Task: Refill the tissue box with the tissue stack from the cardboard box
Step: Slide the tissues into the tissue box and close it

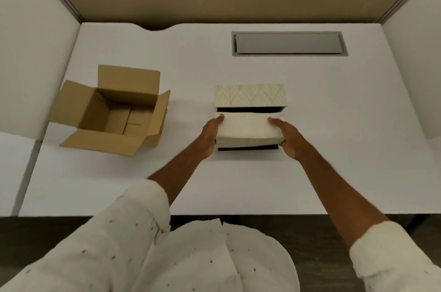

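Observation:
A white tissue stack is held between my two hands over the open tissue box, whose dark inside shows in front of and behind the stack. My left hand grips the stack's left end and my right hand grips its right end. The box's cream patterned lid stands up behind the stack. At the left of the desk sits the brown cardboard box, its flaps open and its inside bare.
The white desk has a grey cable hatch at the back right. White partition walls close both sides and a tan panel stands behind. The desk's front edge runs just above my lap.

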A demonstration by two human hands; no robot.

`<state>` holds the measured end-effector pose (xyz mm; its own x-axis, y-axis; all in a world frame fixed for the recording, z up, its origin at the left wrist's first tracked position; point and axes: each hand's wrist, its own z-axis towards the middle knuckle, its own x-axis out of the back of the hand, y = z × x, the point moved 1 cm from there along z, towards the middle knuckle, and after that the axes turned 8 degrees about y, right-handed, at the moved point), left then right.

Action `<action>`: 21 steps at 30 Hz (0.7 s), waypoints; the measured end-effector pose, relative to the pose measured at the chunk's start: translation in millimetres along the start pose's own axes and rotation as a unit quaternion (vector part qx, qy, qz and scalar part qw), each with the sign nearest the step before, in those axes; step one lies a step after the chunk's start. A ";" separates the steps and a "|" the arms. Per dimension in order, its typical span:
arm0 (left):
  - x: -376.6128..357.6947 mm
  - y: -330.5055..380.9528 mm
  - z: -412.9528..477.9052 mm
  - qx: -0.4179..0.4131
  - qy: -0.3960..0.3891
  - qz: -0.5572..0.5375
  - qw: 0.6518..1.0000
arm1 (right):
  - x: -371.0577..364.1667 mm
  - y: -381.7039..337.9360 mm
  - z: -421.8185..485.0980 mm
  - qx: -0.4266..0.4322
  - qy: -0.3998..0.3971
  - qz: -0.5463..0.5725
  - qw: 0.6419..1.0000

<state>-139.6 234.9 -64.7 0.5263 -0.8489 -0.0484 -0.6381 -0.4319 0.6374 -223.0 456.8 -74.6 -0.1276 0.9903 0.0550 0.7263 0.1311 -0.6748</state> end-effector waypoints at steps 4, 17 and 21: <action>-17.1 -5.4 14.8 0.002 0.041 -0.007 0.999 | 5.4 6.5 24.6 0.006 -0.013 -0.005 1.000; -24.8 -23.6 36.0 0.026 0.122 0.067 0.990 | 9.6 25.2 39.1 0.095 0.043 -0.096 0.990; -23.9 -24.7 41.5 0.035 0.140 0.077 0.987 | 10.5 27.3 36.9 0.095 0.044 -0.099 0.990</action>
<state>-159.7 253.2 -111.2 0.5478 -0.7935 0.2649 -0.7550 -0.3326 0.5651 -229.4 469.1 -119.7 -0.1893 0.9475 0.2577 0.5522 0.3198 -0.7700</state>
